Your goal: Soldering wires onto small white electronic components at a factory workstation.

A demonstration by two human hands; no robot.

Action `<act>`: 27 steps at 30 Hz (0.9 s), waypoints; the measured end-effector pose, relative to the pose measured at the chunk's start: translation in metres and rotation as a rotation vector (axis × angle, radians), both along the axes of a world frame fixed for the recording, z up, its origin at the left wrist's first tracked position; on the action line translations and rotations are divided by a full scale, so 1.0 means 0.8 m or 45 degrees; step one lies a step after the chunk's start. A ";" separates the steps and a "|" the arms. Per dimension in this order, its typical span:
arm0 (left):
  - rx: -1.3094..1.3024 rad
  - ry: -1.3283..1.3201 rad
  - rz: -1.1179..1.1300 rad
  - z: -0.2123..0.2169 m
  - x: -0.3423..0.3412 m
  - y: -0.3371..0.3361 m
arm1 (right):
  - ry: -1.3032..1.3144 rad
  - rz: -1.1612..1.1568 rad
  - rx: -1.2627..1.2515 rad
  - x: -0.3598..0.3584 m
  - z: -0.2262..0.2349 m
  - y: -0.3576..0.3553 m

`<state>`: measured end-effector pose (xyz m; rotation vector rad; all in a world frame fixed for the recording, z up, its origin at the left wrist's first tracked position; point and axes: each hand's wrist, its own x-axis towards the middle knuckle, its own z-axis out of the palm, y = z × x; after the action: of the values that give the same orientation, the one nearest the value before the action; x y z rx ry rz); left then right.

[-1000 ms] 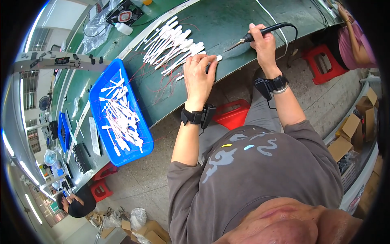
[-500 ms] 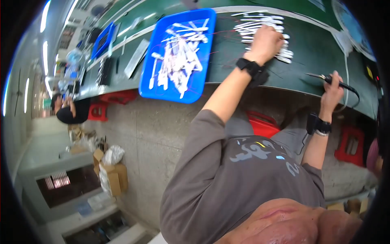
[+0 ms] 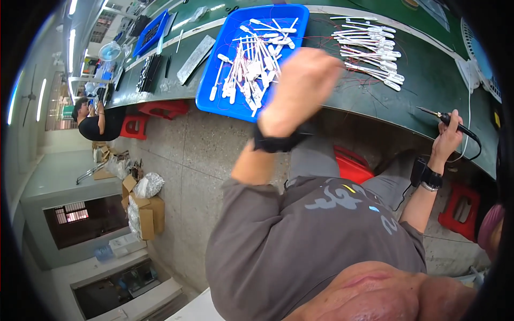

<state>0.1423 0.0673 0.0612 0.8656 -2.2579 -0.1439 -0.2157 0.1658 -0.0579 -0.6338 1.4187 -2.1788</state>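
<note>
My right hand (image 3: 448,140) is closed round the handle of a soldering iron (image 3: 445,117), its metal tip pointing left over the bench's front edge. My left hand (image 3: 306,88), smeared by motion, is raised at the right side of a blue tray (image 3: 207,95); its fingers are too blurred to read. A loose pile of white stick-shaped parts (image 3: 251,69) with thin reddish wires fills the tray. More white stick-shaped parts (image 3: 372,51) lie side by side in a column on the green bench (image 3: 369,101), between the tray and the iron.
A fan (image 3: 482,53) stands at the far right, with a pale cable (image 3: 470,91) near it. Left of the tray are a flat metal strip (image 3: 195,59) and a black rack (image 3: 147,74). A co-worker (image 3: 95,120) sits far left. Red stools (image 3: 353,165) stand below the bench.
My left hand has moved left and nearer to me, from over the row of white parts to the tray's side. The right hand still holds the soldering iron.
</note>
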 end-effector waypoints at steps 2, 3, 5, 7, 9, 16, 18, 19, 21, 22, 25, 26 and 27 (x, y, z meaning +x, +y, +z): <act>0.027 -0.114 0.239 0.005 0.062 -0.017 | 0.005 -0.005 -0.002 -0.002 0.005 0.002; 0.036 -0.193 0.359 0.001 0.088 -0.033 | 0.019 -0.013 -0.007 -0.005 0.009 0.005; 0.115 -0.572 0.486 -0.011 0.142 -0.057 | 0.015 0.004 -0.021 0.001 0.006 0.001; 0.126 -0.637 0.511 -0.032 0.169 -0.063 | 0.033 0.007 -0.022 0.007 0.003 -0.004; 0.160 -0.741 0.529 -0.042 0.177 -0.071 | 0.049 -0.011 -0.024 0.007 0.003 -0.005; 0.313 -0.739 0.518 -0.033 0.170 -0.083 | 0.079 -0.007 -0.026 0.001 0.002 0.000; 0.354 -0.745 0.534 -0.023 0.174 -0.083 | 0.077 -0.008 -0.023 0.003 0.001 -0.003; 0.390 -0.663 0.579 -0.015 0.179 -0.080 | 0.076 -0.009 -0.020 0.005 0.001 -0.004; 0.464 -0.499 0.650 0.004 0.178 -0.077 | 0.076 -0.025 -0.010 0.007 0.003 -0.003; 0.465 -0.501 0.647 0.009 0.181 -0.078 | 0.072 -0.028 -0.011 0.008 0.006 -0.003; 0.278 -0.310 0.582 0.021 0.189 -0.080 | 0.064 -0.029 -0.015 0.009 0.007 -0.003; 0.277 -0.310 0.583 0.025 0.192 -0.080 | 0.073 -0.021 -0.024 0.007 0.007 -0.002; 0.369 -0.172 0.573 0.029 0.195 -0.080 | 0.083 -0.012 -0.033 0.005 0.006 -0.002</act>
<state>0.2982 0.0030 0.0843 1.5553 -2.1310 -0.2119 -0.2114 0.1645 -0.0533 -0.7147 1.4306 -2.2058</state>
